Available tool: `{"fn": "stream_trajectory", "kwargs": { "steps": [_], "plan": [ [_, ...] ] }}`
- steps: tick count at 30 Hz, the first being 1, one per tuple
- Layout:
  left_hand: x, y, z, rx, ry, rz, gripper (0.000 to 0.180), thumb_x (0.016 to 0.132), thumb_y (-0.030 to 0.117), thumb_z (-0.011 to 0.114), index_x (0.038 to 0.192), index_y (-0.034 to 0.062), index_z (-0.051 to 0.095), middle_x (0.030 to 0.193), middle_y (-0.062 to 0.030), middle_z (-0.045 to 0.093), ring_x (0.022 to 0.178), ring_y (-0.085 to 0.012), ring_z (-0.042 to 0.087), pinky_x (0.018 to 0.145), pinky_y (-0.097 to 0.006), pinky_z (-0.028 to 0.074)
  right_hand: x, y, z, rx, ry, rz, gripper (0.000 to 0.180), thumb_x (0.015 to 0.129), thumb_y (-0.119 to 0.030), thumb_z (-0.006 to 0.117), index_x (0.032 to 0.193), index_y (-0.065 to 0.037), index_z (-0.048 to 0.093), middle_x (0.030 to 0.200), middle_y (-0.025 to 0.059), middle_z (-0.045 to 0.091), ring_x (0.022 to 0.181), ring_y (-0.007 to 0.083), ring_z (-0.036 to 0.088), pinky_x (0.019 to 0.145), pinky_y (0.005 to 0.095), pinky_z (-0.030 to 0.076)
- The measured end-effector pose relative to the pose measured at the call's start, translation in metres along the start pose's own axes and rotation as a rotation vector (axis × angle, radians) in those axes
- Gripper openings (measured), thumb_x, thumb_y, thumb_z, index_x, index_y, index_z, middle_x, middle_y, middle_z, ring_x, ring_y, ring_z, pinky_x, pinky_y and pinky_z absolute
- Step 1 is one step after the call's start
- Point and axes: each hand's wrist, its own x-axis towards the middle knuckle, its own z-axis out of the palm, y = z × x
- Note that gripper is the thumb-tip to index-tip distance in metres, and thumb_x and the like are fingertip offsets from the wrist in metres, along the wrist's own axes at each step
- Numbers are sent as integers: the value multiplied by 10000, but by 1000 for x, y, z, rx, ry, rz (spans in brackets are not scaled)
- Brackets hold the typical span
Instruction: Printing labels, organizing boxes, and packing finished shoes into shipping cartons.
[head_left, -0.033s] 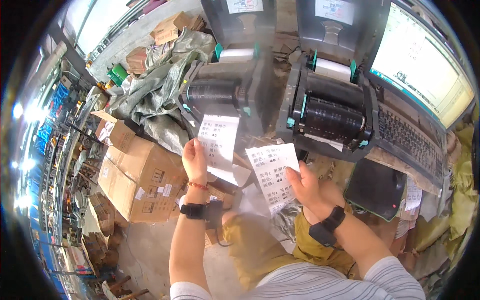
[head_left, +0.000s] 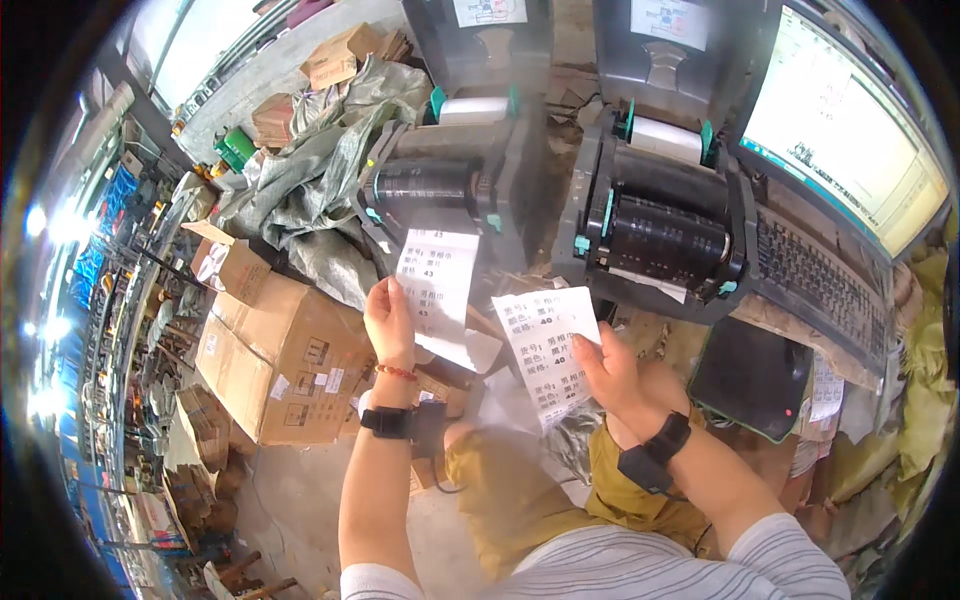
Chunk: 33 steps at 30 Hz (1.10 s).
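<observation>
My left hand (head_left: 388, 318) pinches the left edge of a white label strip (head_left: 436, 300) printed in black. The strip's upper end meets the front of the left label printer (head_left: 430, 185), and its lower part hangs down and curls. Between the thumb and fingers of my right hand (head_left: 612, 372) is a separate printed label strip (head_left: 545, 350), tilted, below the gap between the printers. The right label printer (head_left: 665, 220) has its lid up, showing a black ribbon roll (head_left: 668, 232) and a white label roll (head_left: 666, 138). Fingers behind both strips are hidden.
A cardboard box (head_left: 285, 365) stands at my left, below a crumpled grey-green woven sheet (head_left: 345, 170). To the right are a keyboard (head_left: 820, 285), a lit monitor (head_left: 845, 120) and a flat black pad (head_left: 752, 375). Yellow sacks (head_left: 925, 370) lie at the far right.
Printed lines on the strip in my left hand sit very slightly lower, and marks on the left printer's ribbon differ. Both hands keep their places and grips.
</observation>
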Motion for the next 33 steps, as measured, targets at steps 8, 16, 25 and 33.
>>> {"fn": "stream_trajectory", "kwargs": {
  "steps": [8, 16, 25, 33],
  "plan": [
    [2, -9, 1, -4, 7, -23, 313, 891, 282, 500, 940, -18, 570, 731, 16, 538, 653, -46, 448, 586, -195, 374, 0, -2, -2, 0, 31, 12, 208, 852, -170, 529, 958, 7, 548, 803, 153, 632, 719, 193, 622, 634, 300, 472],
    [2, -17, 1, -4, 17, -16, 307, 883, 283, 516, 939, -14, 569, 708, 25, 528, 610, -37, 432, 549, -187, 355, 0, -3, -2, 56, 102, -74, 205, 862, -159, 521, 948, 26, 539, 801, 125, 634, 720, 140, 599, 631, 283, 466],
    [2, -16, 4, 59, 45, 49, 321, 890, 278, 506, 943, -33, 566, 717, 3, 553, 615, -50, 459, 553, -196, 378, -2, -1, -6, 210, 171, -73, 209, 875, -144, 508, 966, 42, 536, 846, 97, 622, 763, 98, 553, 672, 252, 449],
    [4, -7, 9, 80, 68, 45, 325, 890, 267, 504, 918, -49, 574, 710, -1, 550, 636, -57, 460, 565, -211, 387, -1, 1, -8, 146, 158, -68, 208, 869, -141, 517, 975, 38, 538, 863, 96, 624, 761, 113, 560, 669, 255, 447]
  ]
}}
